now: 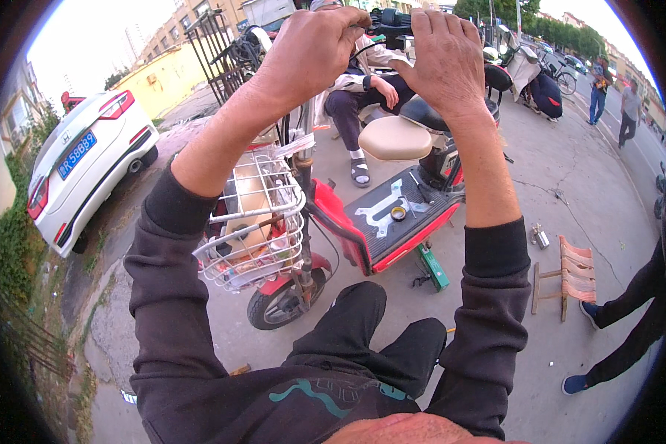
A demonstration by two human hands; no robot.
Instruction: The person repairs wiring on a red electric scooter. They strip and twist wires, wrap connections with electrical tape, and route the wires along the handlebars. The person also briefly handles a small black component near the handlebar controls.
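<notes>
Both my hands are raised at the top of the view, one on each side of a black handlebar fitting [391,22] with a thin black cable and a bit of green. My left hand [311,58] is closed, fingertips pressed together at the fitting's left end. My right hand [448,65] curls its fingers over the right end, and its back hides the grip. Below stands a red electric scooter [414,240] with a white wire basket [253,255] holding assorted items, and a beige seat [394,138]. A roll of tape [398,214] lies on its footboard.
A person in dark trousers [345,111] sits behind the scooter. A green box [433,266] lies under the footboard. To the right are a small folding stool [574,268] and a standing person's legs [629,296]. A white car [89,166] is parked at left.
</notes>
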